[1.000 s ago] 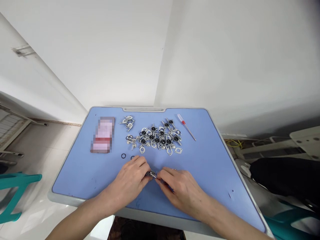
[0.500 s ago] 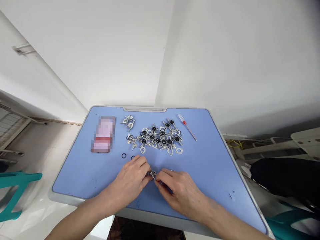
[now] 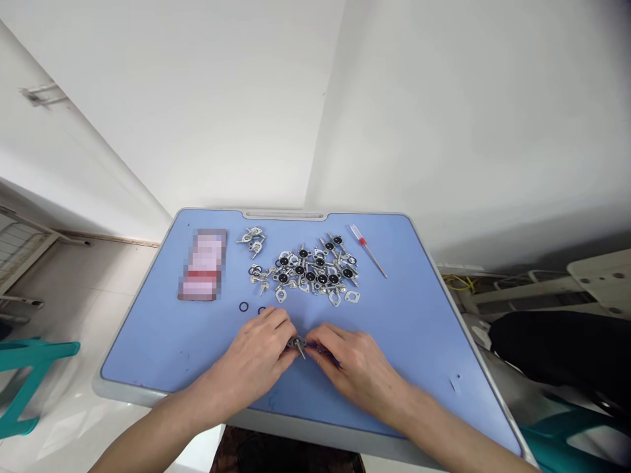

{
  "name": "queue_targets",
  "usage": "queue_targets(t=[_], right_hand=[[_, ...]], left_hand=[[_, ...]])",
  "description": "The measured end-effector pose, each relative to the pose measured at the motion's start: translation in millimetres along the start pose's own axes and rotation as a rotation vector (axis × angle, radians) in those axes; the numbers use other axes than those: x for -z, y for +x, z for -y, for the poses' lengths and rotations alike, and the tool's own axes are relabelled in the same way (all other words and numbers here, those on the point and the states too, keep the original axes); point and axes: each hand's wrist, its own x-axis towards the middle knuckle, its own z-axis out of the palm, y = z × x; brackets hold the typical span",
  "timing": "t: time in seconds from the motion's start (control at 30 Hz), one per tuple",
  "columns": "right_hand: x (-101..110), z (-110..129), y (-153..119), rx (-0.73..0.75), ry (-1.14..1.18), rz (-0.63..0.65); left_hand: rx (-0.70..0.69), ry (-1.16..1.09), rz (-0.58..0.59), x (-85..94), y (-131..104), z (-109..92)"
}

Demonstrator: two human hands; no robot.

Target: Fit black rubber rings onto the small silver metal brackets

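My left hand [image 3: 263, 345] pinches a small metal flanged part [image 3: 296, 342] between thumb and fingers, just above the table's near side. A thin silver stem points from this part down toward me. My right hand [image 3: 348, 358] is closed close to the part's right end, its fingertips at or almost at the flange. Something small and dark shows between those fingers, too hidden to name. Beyond my left hand lie a black rubber ring [image 3: 243, 307] and a second ring [image 3: 261, 311], partly covered by the fingers.
A pile of metal parts with black round faces [image 3: 322, 278], pins and loose flange plates [image 3: 351, 297] spreads across the table [image 3: 409, 341]. A few metal pieces [image 3: 256, 247] lie behind it. A phone [image 3: 203, 266] is at left, a clear-and-red-handled screwdriver [image 3: 368, 249] at right.
My right fingertips have drawn back slightly to the right from the stem, leaving more of the metal part in sight. My left hand has stayed in place. The view has shifted very slightly.
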Motion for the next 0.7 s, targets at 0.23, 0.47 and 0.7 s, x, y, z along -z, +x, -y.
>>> queue_targets(t=[0.23,0.47,0.7], right_hand=[[-0.8,1.0,-0.3,-0.043,0.012,0.004],[0.3,0.8,-1.0,-0.072,0.016,-0.008],[1.7,1.7,-0.7,-0.111,-0.02,0.06]], left_hand=[[0.027,-0.024,0.026,2.7,-0.6,-1.2],[0.031,-0.042,0.012,5.1,-2.9,-2.3],[-0.02,0.017,0.021,3.2,-3.0,-5.3]])
